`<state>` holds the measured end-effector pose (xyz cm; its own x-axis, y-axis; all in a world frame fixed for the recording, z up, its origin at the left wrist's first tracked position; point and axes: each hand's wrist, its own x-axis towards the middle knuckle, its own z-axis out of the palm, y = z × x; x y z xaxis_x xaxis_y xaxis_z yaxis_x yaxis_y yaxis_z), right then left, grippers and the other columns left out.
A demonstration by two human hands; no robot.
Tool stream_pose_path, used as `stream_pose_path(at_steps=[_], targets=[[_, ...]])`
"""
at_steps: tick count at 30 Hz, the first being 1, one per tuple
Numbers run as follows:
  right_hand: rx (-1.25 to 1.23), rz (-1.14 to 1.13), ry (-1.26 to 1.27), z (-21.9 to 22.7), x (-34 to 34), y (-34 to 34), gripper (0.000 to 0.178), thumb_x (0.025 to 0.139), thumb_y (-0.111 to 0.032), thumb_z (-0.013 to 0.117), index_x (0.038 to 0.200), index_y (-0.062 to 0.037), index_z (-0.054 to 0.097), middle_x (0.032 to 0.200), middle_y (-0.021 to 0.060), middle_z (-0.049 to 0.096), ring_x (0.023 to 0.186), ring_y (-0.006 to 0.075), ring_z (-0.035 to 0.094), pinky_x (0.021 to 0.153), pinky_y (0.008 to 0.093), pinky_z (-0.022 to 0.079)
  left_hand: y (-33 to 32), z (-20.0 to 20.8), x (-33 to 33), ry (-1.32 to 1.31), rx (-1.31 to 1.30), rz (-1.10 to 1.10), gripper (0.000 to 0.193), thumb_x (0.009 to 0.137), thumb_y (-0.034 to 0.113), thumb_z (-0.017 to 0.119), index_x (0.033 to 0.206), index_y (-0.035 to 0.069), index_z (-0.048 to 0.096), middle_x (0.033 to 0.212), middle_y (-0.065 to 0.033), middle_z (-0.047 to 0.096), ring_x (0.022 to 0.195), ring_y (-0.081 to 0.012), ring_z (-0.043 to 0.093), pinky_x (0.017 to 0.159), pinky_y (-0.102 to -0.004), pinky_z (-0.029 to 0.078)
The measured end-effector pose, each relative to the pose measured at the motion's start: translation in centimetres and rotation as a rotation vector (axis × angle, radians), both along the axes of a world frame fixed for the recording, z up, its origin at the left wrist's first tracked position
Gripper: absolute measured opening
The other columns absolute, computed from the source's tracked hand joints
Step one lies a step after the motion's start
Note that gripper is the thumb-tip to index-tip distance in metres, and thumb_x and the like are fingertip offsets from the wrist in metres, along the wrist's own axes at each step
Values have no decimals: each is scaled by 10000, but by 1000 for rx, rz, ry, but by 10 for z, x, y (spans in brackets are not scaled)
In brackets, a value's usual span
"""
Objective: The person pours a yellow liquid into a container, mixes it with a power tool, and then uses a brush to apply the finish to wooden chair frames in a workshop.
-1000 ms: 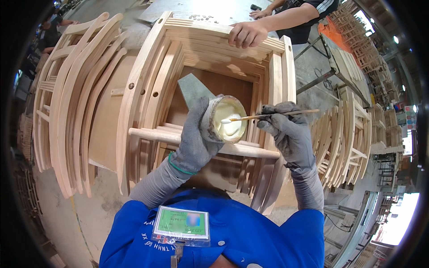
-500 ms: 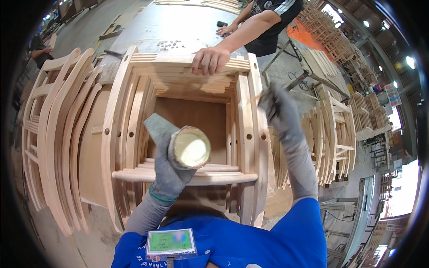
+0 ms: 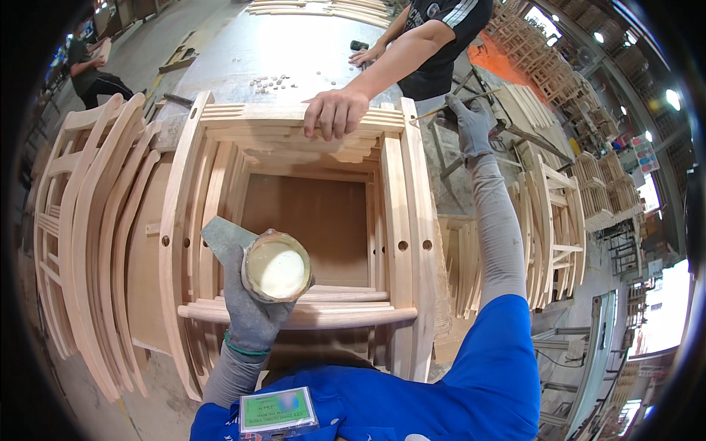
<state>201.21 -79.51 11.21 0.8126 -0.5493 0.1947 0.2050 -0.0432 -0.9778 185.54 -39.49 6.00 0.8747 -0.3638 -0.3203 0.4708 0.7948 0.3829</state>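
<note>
My gloved left hand (image 3: 254, 309) grips a round cup (image 3: 277, 266) with a crusted rim and pale, creamy liquid inside. A flat grey-green piece (image 3: 226, 239) juts out beside the cup from the same hand. In my gloved right hand (image 3: 471, 126) is a thin stick (image 3: 430, 114); its tip is at the upper end of the right post (image 3: 419, 184) of a wooden chair frame, by a hole there. Several such frames lie stacked under my hands, with round holes in their posts. A co-worker's hand (image 3: 336, 112) rests on the stack's far rail (image 3: 254, 112).
Curved chair frames (image 3: 95, 220) lean at the left, and more wooden frames (image 3: 555, 220) stand at the right. Beyond the stack, small round pieces (image 3: 271, 83) lie scattered on a pale table (image 3: 228, 66). Another person (image 3: 92, 70) is at the far left.
My right hand has moved up and away, bringing the stick's tip to the post's far end. My left hand and the cup have shifted left and slightly nearer me.
</note>
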Motion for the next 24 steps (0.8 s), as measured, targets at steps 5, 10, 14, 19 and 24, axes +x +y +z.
stream_pose_path(at_steps=[5, 10, 14, 19, 24], targets=[[-154, -28, -4, 5, 8, 5, 161, 804, -133, 686, 810, -51, 549, 707, 82, 626, 544, 157, 611, 495, 263, 529, -2, -2, 0, 17, -17, 0, 563, 914, 547, 351, 1246, 106, 464, 1164, -107, 543, 1051, -281, 554, 861, -484, 487], [-656, 26, 42, 6, 22, 15, 142, 800, -123, 670, 809, -23, 569, 676, 47, 620, 577, 130, 578, 528, 254, 457, -2, 1, -2, 23, 5, 20, 573, 909, 551, 358, 1245, 99, 464, 1157, -114, 546, 1050, -281, 555, 854, -482, 491], [-804, 142, 53, 7, 29, 16, 179, 776, -152, 670, 805, -5, 572, 652, 98, 605, 574, 147, 555, 551, 302, 438, 1, 9, -7, 4, 27, 56, 575, 910, 547, 359, 1253, 96, 454, 1144, -121, 551, 1034, -283, 563, 846, -476, 495], [-774, 135, 13, 11, 30, 13, 190, 777, -171, 667, 799, -4, 579, 640, 94, 599, 569, 133, 548, 548, 294, 435, 18, 12, -16, -63, 63, 116, 583, 910, 545, 359, 1262, 87, 441, 1129, -165, 546, 1005, -311, 569, 841, -476, 496], [-643, 155, 143, 15, 25, 21, 129, 779, -120, 654, 806, -7, 595, 643, 43, 603, 536, 124, 544, 516, 282, 435, 38, 25, -27, -14, 97, 204, 573, 910, 539, 364, 1262, 93, 443, 1110, -209, 540, 979, -343, 567, 833, -482, 496]])
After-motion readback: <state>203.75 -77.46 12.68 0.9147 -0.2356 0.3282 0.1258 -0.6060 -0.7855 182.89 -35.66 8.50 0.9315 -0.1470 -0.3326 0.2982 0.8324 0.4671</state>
